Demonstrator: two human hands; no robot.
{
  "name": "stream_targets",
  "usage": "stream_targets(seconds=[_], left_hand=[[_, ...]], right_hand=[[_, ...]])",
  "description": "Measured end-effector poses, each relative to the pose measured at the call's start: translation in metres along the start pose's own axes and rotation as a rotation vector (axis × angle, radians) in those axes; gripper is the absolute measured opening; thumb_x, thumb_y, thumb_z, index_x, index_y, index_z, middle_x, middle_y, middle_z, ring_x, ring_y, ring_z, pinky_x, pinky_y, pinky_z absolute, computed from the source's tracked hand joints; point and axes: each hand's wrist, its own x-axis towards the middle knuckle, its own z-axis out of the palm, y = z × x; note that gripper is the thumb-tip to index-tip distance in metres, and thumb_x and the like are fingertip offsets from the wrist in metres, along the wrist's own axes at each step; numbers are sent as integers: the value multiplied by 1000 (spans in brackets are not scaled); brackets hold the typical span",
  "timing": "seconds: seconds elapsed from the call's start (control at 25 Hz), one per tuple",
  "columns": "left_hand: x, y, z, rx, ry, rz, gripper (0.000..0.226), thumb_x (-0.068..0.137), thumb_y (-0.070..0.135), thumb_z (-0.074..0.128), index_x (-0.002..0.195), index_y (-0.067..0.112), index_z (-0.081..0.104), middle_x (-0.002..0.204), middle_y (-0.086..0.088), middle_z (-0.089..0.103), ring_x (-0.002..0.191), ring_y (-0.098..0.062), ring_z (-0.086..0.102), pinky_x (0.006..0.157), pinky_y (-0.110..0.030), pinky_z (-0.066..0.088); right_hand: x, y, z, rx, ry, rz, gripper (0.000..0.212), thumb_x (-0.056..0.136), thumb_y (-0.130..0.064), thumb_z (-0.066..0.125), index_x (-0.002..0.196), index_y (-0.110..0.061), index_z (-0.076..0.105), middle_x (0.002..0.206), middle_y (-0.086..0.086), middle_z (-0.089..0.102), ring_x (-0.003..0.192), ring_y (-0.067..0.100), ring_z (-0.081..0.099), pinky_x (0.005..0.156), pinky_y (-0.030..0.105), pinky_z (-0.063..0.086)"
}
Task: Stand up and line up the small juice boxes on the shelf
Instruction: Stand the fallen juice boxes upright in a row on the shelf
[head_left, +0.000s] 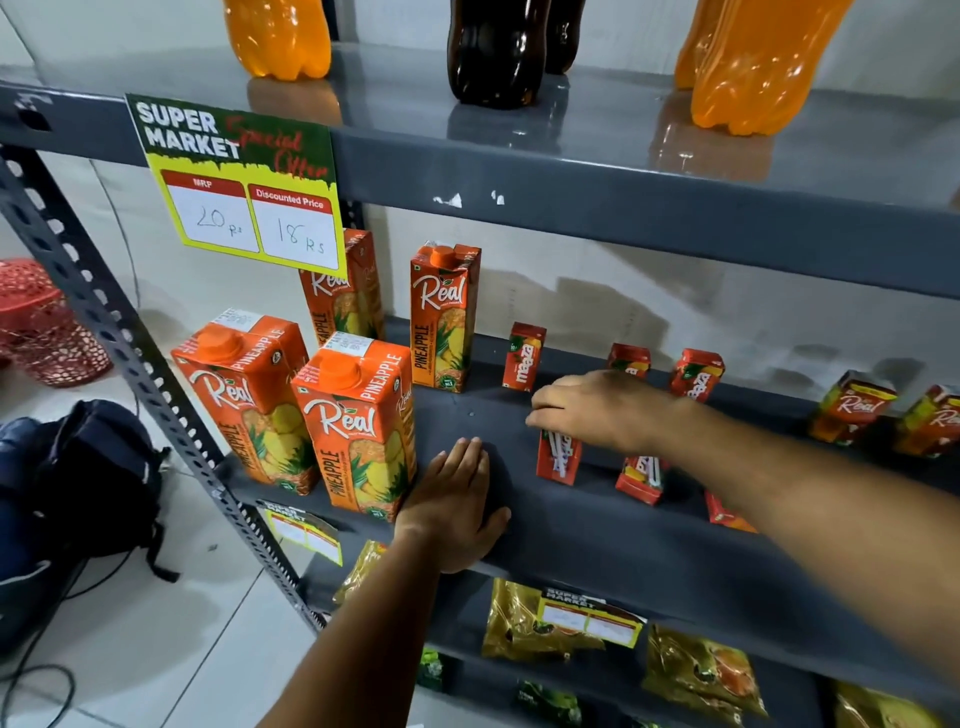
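Note:
Small red Maaza juice boxes stand on the grey middle shelf (571, 525). Three are at the back: one (523, 356), one (629, 359) partly behind my hand, one (696, 375). Nearer the front, one box (558, 460) stands with its straw side facing me, and my right hand (597, 408) grips its top. A second front box (641, 478) and a third (722, 512) sit partly under my right forearm. My left hand (457, 504) lies flat and open on the shelf's front edge. Two small Real boxes (852, 408) (932, 421) stand far right.
Large Real pineapple cartons (358, 431) (249, 395) (444, 317) fill the shelf's left part. Orange and dark soda bottles (498, 49) stand on the upper shelf. Snack packets (540, 623) lie on the lower shelf. A price sign (239, 182) hangs left. A backpack (83, 483) rests on the floor.

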Motion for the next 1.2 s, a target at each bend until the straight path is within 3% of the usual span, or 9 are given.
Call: stream_targets(seconds=[0.32, 0.44, 0.56, 0.64, 0.72, 0.88, 1.0, 1.12, 1.2], left_hand=[[-1, 1, 0, 13, -8, -6, 81, 93, 60, 18, 151, 6, 5, 162, -12, 1, 149, -25, -2, 120, -41, 5], [-1, 1, 1, 21, -5, -6, 82, 92, 61, 17, 151, 6, 6, 162, -12, 1, 149, -25, -1, 120, -40, 4], [0, 0, 3, 24, -2, -8, 82, 91, 62, 16, 151, 7, 6, 162, -12, 2, 149, -24, -1, 120, -40, 3], [0, 1, 2, 23, -2, -13, 82, 91, 62, 17, 151, 7, 6, 162, -12, 2, 149, -24, -1, 120, -40, 3], [0, 2, 2, 23, 1, -14, 82, 91, 62, 17, 151, 7, 7, 162, -12, 3, 149, -25, 0, 120, -40, 4], [-2, 1, 2, 23, 14, -10, 83, 90, 63, 16, 151, 7, 8, 162, -12, 5, 149, -25, 3, 120, -40, 6], [-2, 1, 1, 18, 15, -8, 82, 91, 62, 18, 151, 7, 8, 162, -12, 5, 149, -25, 2, 120, -40, 6], [-1, 2, 1, 20, 8, -8, 81, 92, 61, 21, 151, 7, 7, 162, -12, 4, 149, -25, 2, 120, -40, 6], [-1, 1, 1, 18, 10, -6, 84, 90, 62, 16, 151, 6, 8, 162, -13, 5, 149, -26, 2, 120, -40, 6]], right_hand=[[1, 6, -6, -31, -46, 27, 54, 84, -7, 65, 135, -20, 52, 132, 3, 60, 120, 25, 51, 92, 43, 50], [5, 1, -16, 29, -162, 217, 59, 82, -41, 68, 135, -23, 50, 131, 4, 60, 122, 26, 47, 104, 42, 38], [15, -13, -26, 84, -277, 459, 57, 82, -64, 52, 110, -15, 59, 114, 11, 65, 111, 31, 56, 106, 46, 32], [24, -23, -28, 223, -282, 636, 53, 87, -64, 44, 92, -13, 57, 102, 12, 65, 99, 31, 59, 96, 47, 38], [29, -31, -28, 321, -276, 758, 56, 90, -63, 40, 92, -9, 58, 89, 11, 60, 84, 27, 57, 79, 41, 42], [22, -32, -27, 408, -166, 826, 65, 86, -71, 38, 80, -8, 53, 71, 6, 54, 64, 20, 53, 59, 31, 41], [-5, 0, -25, 387, 31, 870, 60, 85, -69, 42, 90, -11, 54, 77, 5, 56, 74, 25, 59, 62, 33, 43], [-49, 28, 0, 459, -165, 996, 48, 82, -62, 53, 91, -15, 56, 92, 10, 64, 80, 27, 58, 70, 34, 48], [-71, 20, 26, 563, -310, 1103, 57, 77, -65, 58, 96, -12, 63, 103, 14, 68, 85, 29, 61, 75, 34, 50]])
